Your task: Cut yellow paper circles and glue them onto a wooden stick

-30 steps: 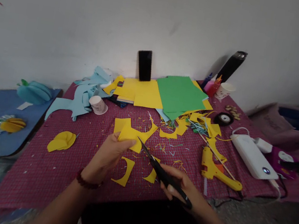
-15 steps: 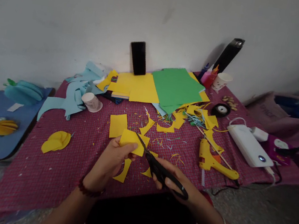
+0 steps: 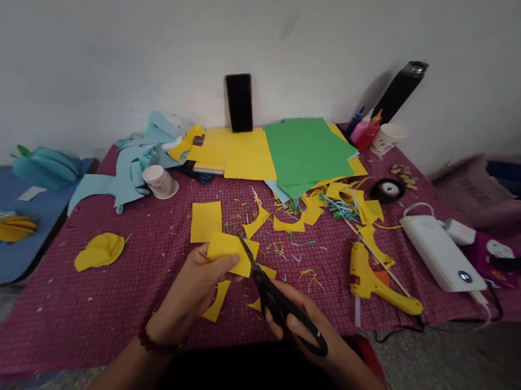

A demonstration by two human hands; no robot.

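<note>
A: Okay, left hand?
B: Left hand (image 3: 192, 290) pinches a yellow paper piece (image 3: 228, 245), thumb on top, just above the red checked tablecloth (image 3: 122, 305), near its front edge.
A: Right?
B: Right hand (image 3: 305, 328) is closed through the handles of black scissors (image 3: 268, 284); the blades meet the paper's right side.
A: Nearby?
B: Yellow square (image 3: 205, 220) just behind the paper, yellow glue gun (image 3: 370, 283) off right.

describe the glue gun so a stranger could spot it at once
On the red checked tablecloth, look right, beside the white power bank. The glue gun lies flat there, yellow like the paper scraps nearby but a solid tool with a handle.
</note>
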